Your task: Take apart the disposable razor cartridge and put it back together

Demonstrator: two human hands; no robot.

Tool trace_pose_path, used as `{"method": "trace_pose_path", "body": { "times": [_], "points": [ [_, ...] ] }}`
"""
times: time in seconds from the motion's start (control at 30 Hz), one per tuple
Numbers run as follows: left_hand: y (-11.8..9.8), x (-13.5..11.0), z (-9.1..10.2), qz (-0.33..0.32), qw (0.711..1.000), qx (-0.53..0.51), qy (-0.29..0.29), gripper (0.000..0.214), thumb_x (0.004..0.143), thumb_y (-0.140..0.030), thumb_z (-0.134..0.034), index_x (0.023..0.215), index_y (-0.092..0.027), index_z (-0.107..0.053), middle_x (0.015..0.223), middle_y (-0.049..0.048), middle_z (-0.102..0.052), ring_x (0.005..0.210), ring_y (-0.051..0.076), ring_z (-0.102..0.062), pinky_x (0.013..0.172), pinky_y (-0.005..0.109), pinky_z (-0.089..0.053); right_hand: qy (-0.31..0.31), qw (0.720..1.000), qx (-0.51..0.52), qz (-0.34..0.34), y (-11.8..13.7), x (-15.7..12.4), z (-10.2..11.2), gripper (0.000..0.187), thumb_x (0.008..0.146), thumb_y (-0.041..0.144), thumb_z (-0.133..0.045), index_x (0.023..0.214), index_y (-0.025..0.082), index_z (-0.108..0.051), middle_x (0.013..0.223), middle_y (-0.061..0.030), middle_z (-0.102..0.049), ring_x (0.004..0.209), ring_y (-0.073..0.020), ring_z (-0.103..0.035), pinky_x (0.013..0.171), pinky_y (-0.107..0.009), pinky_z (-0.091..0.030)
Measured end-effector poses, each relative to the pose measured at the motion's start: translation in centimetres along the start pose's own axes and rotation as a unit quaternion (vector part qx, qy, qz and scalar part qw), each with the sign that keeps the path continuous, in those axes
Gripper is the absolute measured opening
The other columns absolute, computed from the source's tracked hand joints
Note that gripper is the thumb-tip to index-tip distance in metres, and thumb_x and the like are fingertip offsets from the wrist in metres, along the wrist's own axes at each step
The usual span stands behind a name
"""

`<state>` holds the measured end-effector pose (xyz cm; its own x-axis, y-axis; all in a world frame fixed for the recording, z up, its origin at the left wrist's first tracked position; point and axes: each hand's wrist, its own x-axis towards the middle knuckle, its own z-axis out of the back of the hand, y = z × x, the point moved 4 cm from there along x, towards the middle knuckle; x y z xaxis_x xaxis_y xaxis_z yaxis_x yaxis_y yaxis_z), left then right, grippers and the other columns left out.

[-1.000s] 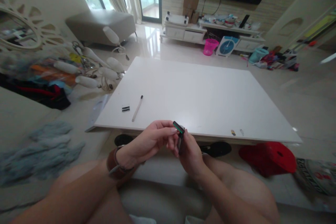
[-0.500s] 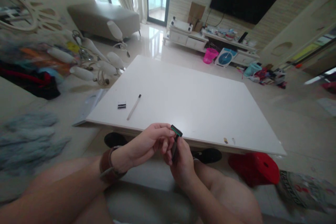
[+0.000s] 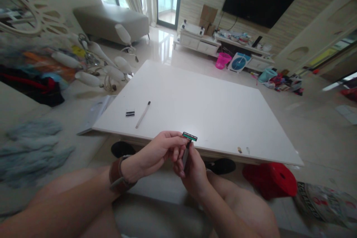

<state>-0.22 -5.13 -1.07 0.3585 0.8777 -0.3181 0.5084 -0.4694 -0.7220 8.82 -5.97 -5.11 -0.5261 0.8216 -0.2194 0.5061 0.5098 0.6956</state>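
A razor [image 3: 190, 136] with a black and green head is held just over the near edge of the white table [image 3: 206, 100]. Its dark handle lies in my right hand [image 3: 196, 174], whose fingers are wrapped round it, thumb up along the neck. My left hand [image 3: 158, 148], a brown band at its wrist, is closed, with thumb and fingertips pinching the razor just under its head. The left hand's other fingers are curled beside the handle and partly hidden.
On the table lie a small pack with two dark strips [image 3: 130, 113], a slim white stick with a dark tip [image 3: 143, 114] and two tiny pieces [image 3: 240, 150] near the front right edge. A red container [image 3: 270, 180] stands right of my leg. A lamp [image 3: 111, 70] stands beyond the left edge.
The razor head has turned from a slant to nearly level, and its bladed face now shows more. Both hands have stayed almost in place.
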Motion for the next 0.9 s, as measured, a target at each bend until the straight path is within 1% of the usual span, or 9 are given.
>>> {"method": "trace_pose_path", "body": {
  "times": [0.07,0.17,0.2,0.3,0.37,0.5,0.7,0.8,0.9],
  "points": [
    [0.0,0.0,0.0,-0.001,1.0,0.003,-0.003,0.026,0.082,-0.028,-0.069,0.063,-0.013,-0.059,0.045,-0.0016,-0.053,0.04,0.012,-0.056,0.045,0.022,-0.049,-0.001,1.0,-0.026,0.004,-0.2,0.1,0.4,0.053,0.091,0.064,-0.053,0.068,0.016,-0.054,0.045,0.0053,-0.043,0.033,-0.0052,-0.029,0.036,-0.02,-0.019],
    [0.0,0.0,0.1,-0.003,1.0,-0.002,-0.006,0.025,0.081,-0.029,-0.069,0.063,-0.014,-0.059,0.045,-0.0025,-0.051,0.041,0.015,-0.057,0.046,0.027,-0.051,-0.015,0.993,-0.107,0.044,-0.2,0.2,1.2,0.054,0.095,0.065,-0.045,0.072,0.017,-0.054,0.045,0.0056,-0.042,0.035,-0.0064,-0.03,0.037,-0.02,-0.022],
    [0.0,0.0,0.2,-0.007,1.0,-0.004,-0.012,0.024,0.08,-0.028,-0.07,0.063,-0.014,-0.06,0.046,-0.0026,-0.052,0.041,0.014,-0.056,0.046,0.025,-0.05,-0.03,0.988,-0.141,0.062,-0.1,0.3,1.5,0.054,0.095,0.065,-0.044,0.072,0.017,-0.054,0.046,0.0055,-0.042,0.036,-0.0067,-0.031,0.038,-0.02,-0.023],
    [-0.3,0.2,0.6,-0.026,0.998,-0.003,-0.05,0.018,0.076,-0.023,-0.074,0.067,-0.011,-0.064,0.057,-0.0021,-0.057,0.044,0.005,-0.049,0.044,0.015,-0.041,-0.083,0.963,-0.235,0.102,0.7,0.4,2.1,0.054,0.094,0.067,-0.047,0.073,0.017,-0.052,0.051,0.0049,-0.043,0.043,-0.0071,-0.033,0.041,-0.02,-0.024],
    [-0.6,0.2,0.9,-0.032,0.997,0.0,-0.069,0.016,0.074,-0.021,-0.076,0.07,-0.01,-0.066,0.064,-0.0015,-0.059,0.046,0.002,-0.045,0.043,0.012,-0.037,-0.099,0.947,-0.282,0.12,1.4,0.4,2.2,0.053,0.093,0.067,-0.049,0.074,0.017,-0.052,0.054,0.0049,-0.042,0.046,-0.0074,-0.032,0.042,-0.02,-0.023],
    [-0.9,0.2,1.3,-0.025,0.996,-0.01,-0.08,0.018,0.076,-0.028,-0.074,0.073,-0.011,-0.067,0.068,-0.0008,-0.059,0.048,0.004,-0.048,0.045,0.015,-0.04,-0.093,0.923,-0.348,0.135,2.2,0.3,2.0,0.05,0.096,0.062,-0.045,0.076,0.018,-0.053,0.055,0.0051,-0.039,0.048,-0.0087,-0.031,0.045,-0.022,-0.023],
    [-1.2,0.0,1.2,-0.019,0.997,0.045,-0.056,0.025,0.077,-0.034,-0.076,0.074,-0.011,-0.067,0.066,-0.0006,-0.059,0.048,0.004,-0.051,0.046,0.015,-0.038,-0.082,0.875,-0.428,0.211,2.9,-0.4,1.6,0.033,0.101,0.044,-0.047,0.083,0.019,-0.057,0.072,0.0008,-0.052,0.067,-0.0128,-0.046,0.062,-0.025,-0.035],
    [-1.4,0.0,1.3,-0.02,0.995,0.078,-0.054,0.025,0.077,-0.035,-0.076,0.078,-0.011,-0.069,0.064,0.0011,-0.062,0.049,0.006,-0.054,0.048,0.015,-0.039,-0.057,0.876,-0.422,0.225,3.2,-0.7,1.4,0.027,0.101,0.041,-0.048,0.089,0.019,-0.059,0.079,-0.0005,-0.056,0.073,-0.0146,-0.049,0.067,-0.026,-0.037],
    [-1.8,0.0,1.7,-0.022,0.994,0.095,-0.055,0.025,0.075,-0.034,-0.078,0.075,-0.011,-0.069,0.064,0.0022,-0.064,0.049,0.006,-0.055,0.049,0.016,-0.04,-0.013,0.897,-0.391,0.205,3.1,-0.8,1.4,0.032,0.102,0.043,-0.045,0.085,0.019,-0.058,0.074,-0.0003,-0.054,0.07,-0.0147,-0.049,0.065,-0.026,-0.037]
  ]
}}
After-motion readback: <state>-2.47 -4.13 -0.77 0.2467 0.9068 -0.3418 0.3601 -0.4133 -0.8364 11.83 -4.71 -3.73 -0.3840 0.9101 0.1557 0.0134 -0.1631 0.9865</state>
